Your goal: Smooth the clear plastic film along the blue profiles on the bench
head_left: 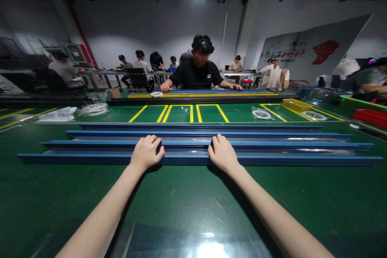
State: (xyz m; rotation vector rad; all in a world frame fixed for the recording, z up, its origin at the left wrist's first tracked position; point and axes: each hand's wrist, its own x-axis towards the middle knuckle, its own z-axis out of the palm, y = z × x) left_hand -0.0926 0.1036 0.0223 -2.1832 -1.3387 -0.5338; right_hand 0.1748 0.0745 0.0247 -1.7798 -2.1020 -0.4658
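Several long blue channel rails lie side by side across the green table in front of me, with clear film showing in parts of their grooves. My left hand rests over the nearer rails left of the middle, its fingers curled down around a blue edge. To the right of the middle, my right hand grips the same rails in a like way, with its thumb toward the centre. Both hands hide the fingertips' exact contact. The two hands are a short distance apart.
Beyond the rails, yellow tape lines mark the green tabletop. Coiled white rings in plastic lie at left, another coil at right. A yellow tray stands farther right. A co-worker sits opposite behind yellow and black rails.
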